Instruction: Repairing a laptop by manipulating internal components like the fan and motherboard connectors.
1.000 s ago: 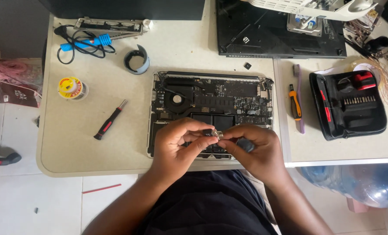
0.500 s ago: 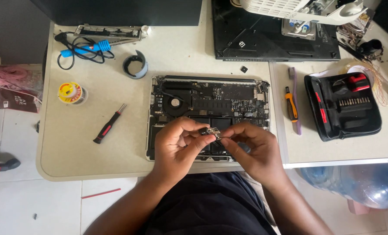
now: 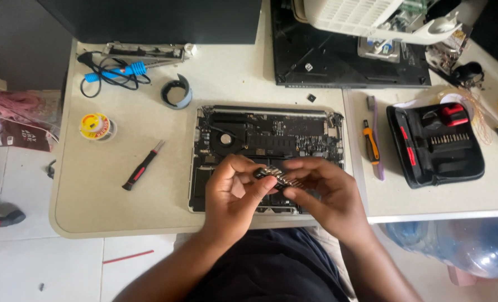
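Both hands sit almost where they were half a second ago, drawn only slightly closer together above the front edge of the opened laptop [image 3: 266, 159], and the small part between them has barely shifted. The left hand [image 3: 235, 193] has its thumb and forefinger pinched on the near end of a short strip of screwdriver bits [image 3: 280, 176], a dark holder with a row of silvery tips. The right hand [image 3: 327, 196] curls over the strip's other end, fingers closed on it from above, so the strip is held in the air between the two hands, over the laptop's battery area and not touching the board as far as can be seen.

To handle this well, I judge it best to keep the strip level and steady with the left-hand pinch while the right fingers work one bit at a time, pulling straight along the bit's axis so that neighbouring bits do not spring loose. Holding it over exposed electronics risks a dropped bit landing among the components near the fan; shifting the hands towards the bare surface [image 3: 148, 207] in front would be safer. The black tool case [image 3: 436, 145] lies open to the right, and a red-and-black screwdriver [image 3: 141, 166] rests to the left.
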